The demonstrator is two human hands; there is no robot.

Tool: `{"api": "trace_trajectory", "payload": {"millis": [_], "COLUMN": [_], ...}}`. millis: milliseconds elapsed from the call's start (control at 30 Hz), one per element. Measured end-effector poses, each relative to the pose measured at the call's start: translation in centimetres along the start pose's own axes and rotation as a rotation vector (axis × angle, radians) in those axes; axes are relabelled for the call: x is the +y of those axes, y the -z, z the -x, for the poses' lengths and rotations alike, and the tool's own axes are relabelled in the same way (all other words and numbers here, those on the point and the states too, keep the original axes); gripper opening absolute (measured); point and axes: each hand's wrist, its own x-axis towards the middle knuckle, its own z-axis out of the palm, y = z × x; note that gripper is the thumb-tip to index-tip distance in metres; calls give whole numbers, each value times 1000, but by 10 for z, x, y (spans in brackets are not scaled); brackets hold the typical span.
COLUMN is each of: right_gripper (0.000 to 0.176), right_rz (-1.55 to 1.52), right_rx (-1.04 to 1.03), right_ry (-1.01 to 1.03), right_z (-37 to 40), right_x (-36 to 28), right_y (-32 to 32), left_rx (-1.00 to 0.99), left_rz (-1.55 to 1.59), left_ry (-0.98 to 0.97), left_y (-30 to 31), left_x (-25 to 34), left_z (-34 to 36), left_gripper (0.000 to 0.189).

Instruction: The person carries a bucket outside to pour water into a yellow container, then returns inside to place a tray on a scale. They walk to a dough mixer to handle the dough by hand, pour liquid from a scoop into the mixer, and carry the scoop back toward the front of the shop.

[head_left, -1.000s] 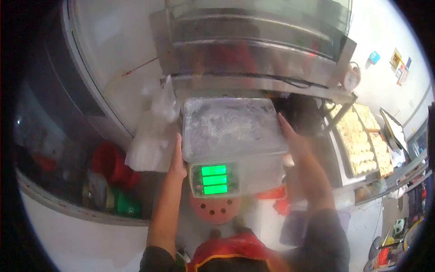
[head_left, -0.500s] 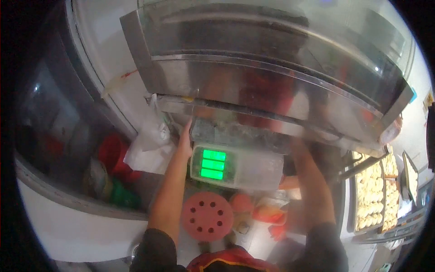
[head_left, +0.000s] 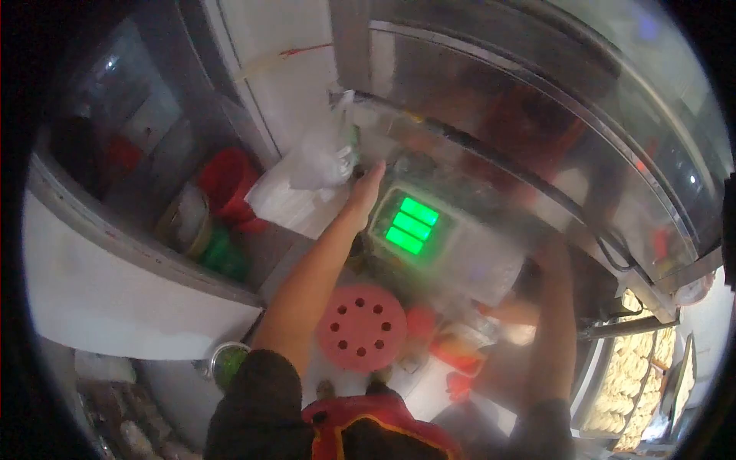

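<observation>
A weighing scale with a lit green display sits tucked under a large stainless steel cabinet. My left hand grips the scale's left side near its back corner. My right hand reaches to the scale's right side; it is blurred and partly hidden under the steel cabinet, so its fingers do not show clearly. The scale's metal pan is mostly hidden beneath the cabinet.
A white plastic bag lies left of the scale. Red and green containers stand on a low shelf at left. A pink round perforated stool is below. Trays of pale buns sit at the lower right.
The scale has gone further under the steel cabinet, both hands moving with it. The view has swung left and down, so the scale now appears tilted.
</observation>
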Motion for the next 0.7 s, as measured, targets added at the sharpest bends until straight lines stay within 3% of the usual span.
{"api": "trace_trajectory", "payload": {"millis": [100, 133, 167, 200, 233, 267, 333, 367, 400, 467, 533, 600, 667, 700], "right_gripper": [40, 40, 41, 43, 44, 45, 44, 43, 43, 32, 32, 44, 44, 45], "right_rz": [23, -48, -121, -131, -145, -98, -104, -3, 101, 258, 434, 566, 102, 261], "right_rx": [271, 388, 505, 583, 659, 688, 552, 272, -13, -261, -492, -637, -776, -858], "right_ry": [190, 169, 151, 100, 50, -27, 36, -4, -37, 4, 267, 746, 195, 292], "right_z": [62, 90, 118, 142, 167, 191, 238, 255, 275, 312, 349, 382, 430, 449], "right_x": [-16, -40, -66, -75, -84, -83, -54, -82, -107, -113, -122, -136, -127, -152], "right_y": [-9, -22, -38, -59, -79, -106, -186, -220, -253, -321, -392, -459, -529, -550], "left_rx": [-199, -313, -425, -505, -490, -544, -516, -553, -530, -463, -275, 55, 180, 233], "left_rz": [-94, -90, -159, -491, -613, -764, -803, -1050, -1003, -893, -859, -886, -966, -1003], "left_ry": [-127, -144, -98, 79, 216, 362, 551, 487, 506, 563, 559, 391, 519, 582], "left_y": [39, 54, 80, 106, 116, 146, 218, 243, 260, 292, 310, 340, 371, 386], "left_x": [-29, -31, -47, -53, -36, -71, -194, -220, -227, -237, -197, -197, -192, -191], "left_z": [92, 137, 180, 223, 268, 309, 409, 451, 480, 552, 595, 663, 726, 759], "left_gripper": [55, 54, 52, 52, 55, 58, 59, 59, 58, 57, 52, 49, 48, 47]}}
